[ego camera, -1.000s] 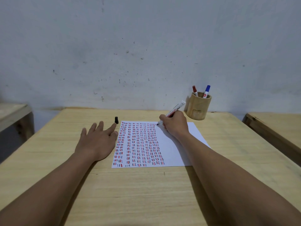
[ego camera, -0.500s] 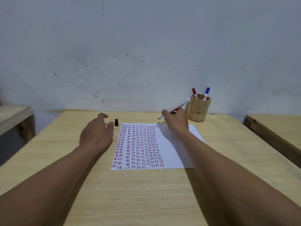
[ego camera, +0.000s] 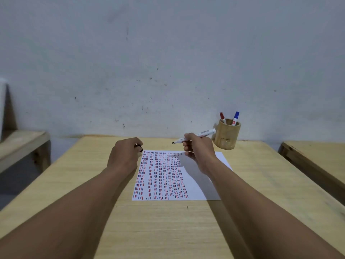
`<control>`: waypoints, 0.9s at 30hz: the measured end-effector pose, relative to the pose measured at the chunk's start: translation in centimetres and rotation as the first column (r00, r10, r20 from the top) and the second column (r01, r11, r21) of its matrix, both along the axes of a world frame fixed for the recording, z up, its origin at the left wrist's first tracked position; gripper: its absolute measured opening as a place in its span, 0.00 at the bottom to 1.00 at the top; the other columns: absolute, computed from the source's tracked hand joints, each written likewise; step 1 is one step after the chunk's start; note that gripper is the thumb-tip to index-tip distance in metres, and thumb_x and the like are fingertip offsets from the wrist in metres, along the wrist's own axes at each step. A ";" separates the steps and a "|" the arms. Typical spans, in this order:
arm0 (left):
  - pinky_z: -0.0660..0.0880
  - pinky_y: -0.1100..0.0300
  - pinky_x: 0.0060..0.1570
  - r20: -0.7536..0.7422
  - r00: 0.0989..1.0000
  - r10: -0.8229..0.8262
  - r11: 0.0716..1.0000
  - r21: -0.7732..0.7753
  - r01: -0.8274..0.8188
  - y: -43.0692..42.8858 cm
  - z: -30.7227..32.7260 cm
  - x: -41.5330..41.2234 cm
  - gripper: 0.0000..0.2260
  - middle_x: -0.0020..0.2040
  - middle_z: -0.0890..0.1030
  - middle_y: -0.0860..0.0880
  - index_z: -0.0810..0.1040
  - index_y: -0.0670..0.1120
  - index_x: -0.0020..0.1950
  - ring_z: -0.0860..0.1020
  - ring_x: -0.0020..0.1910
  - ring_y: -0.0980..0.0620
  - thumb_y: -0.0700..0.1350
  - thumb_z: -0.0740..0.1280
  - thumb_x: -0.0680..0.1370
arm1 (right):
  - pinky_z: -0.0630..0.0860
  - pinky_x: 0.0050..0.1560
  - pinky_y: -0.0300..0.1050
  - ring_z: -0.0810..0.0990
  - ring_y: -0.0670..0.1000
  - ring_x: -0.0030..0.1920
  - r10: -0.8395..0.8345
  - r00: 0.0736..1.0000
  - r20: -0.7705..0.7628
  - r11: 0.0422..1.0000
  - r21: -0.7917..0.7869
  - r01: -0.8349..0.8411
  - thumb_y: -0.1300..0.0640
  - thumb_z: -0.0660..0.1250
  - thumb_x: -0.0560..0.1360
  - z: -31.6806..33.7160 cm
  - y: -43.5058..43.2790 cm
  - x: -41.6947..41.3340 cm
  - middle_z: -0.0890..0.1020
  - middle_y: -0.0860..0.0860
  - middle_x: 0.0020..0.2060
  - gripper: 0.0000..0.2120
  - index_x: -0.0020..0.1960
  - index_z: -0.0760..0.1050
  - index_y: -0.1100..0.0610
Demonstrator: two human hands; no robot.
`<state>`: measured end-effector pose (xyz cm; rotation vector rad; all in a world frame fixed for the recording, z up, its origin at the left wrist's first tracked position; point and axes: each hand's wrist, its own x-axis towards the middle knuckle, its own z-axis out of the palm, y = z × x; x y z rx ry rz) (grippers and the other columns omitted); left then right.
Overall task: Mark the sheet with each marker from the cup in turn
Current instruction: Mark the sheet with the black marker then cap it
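Gripping hands: right (ego camera: pixel 198 150) raising uncapped marker (ego camera: pixel 194 138), left (ego camera: pixel 125 156) pinching black cap (ego camera: pixel 139 147).

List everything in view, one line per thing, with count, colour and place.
sheet: one, white with rows of red, black and blue dashes, centre of the table.
cup: one, light wood, far right of the table by the wall.
markers in the cup: two, red cap and blue cap, standing upright.
uncapped marker: one, white barrel with black tip, lifted above the sheet's far edge.
cap: one, black, at the sheet's far left corner.
table: one, pale wood.
left hand: curled around the cap.
right hand: gripping the uncapped marker.
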<state>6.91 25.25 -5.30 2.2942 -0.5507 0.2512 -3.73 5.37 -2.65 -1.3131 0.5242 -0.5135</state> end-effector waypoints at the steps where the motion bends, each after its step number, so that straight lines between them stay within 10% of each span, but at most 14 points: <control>1: 0.70 0.64 0.37 -0.025 1.000 -0.003 0.997 -0.075 0.002 -0.3 0.6 -0.7 0.07 0.47 0.85 0.51 0.82 0.48 0.52 0.80 0.42 0.52 0.40 0.65 0.80 | 0.75 0.29 0.39 0.75 0.47 0.28 0.005 1.000 0.007 1.000 0.010 -0.005 0.59 0.69 0.77 0.2 0.2 -0.3 0.79 0.52 0.30 0.07 0.42 0.81 0.62; 10: 0.72 0.56 0.40 -0.221 0.941 -0.255 0.887 -0.440 0.137 -2.7 5.4 -5.1 0.03 0.42 0.83 0.46 0.84 0.50 0.46 0.77 0.40 0.48 0.46 0.71 0.79 | 0.76 0.29 0.36 0.75 0.46 0.28 0.012 0.995 0.098 0.994 0.105 -0.022 0.60 0.73 0.76 2.5 1.7 -2.9 0.78 0.51 0.29 0.07 0.42 0.80 0.62; 27: 0.78 0.54 0.49 -0.407 0.825 -0.392 0.788 -0.611 0.073 -4.5 8.4 -8.5 0.08 0.46 0.85 0.48 0.84 0.43 0.54 0.81 0.45 0.52 0.46 0.70 0.79 | 0.79 0.32 0.37 0.79 0.46 0.31 0.065 0.978 0.200 0.991 0.104 -0.087 0.58 0.74 0.75 4.8 0.9 -6.3 0.81 0.52 0.32 0.08 0.48 0.81 0.63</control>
